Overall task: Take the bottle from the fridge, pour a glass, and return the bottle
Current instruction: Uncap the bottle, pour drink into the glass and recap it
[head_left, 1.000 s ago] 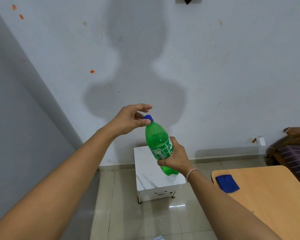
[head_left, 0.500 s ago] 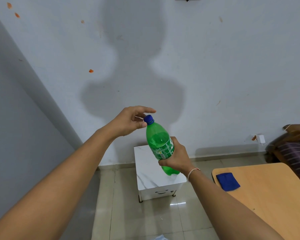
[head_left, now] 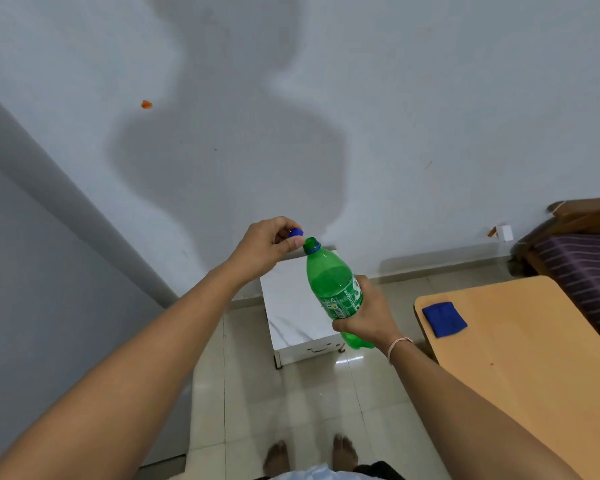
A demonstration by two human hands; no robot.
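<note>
While the right hand (head_left: 368, 318) is clenching the green soda bottle (head_left: 336, 289) around its labelled middle, holding it in the air over the floor, just left of the counter's (head_left: 534, 368) rounded far-left corner, the left hand (head_left: 267, 245) is pinching the blue cap (head_left: 296, 232) between thumb and fingertips, just beside the open neck and clear of it. With the mouth uncovered, the bottle is best kept near upright and steady, as I judge it, so nothing spills before a glass is reached; no glass is in view. A blue cloth (head_left: 444, 319) is lying near the counter's far-left corner.
</note>
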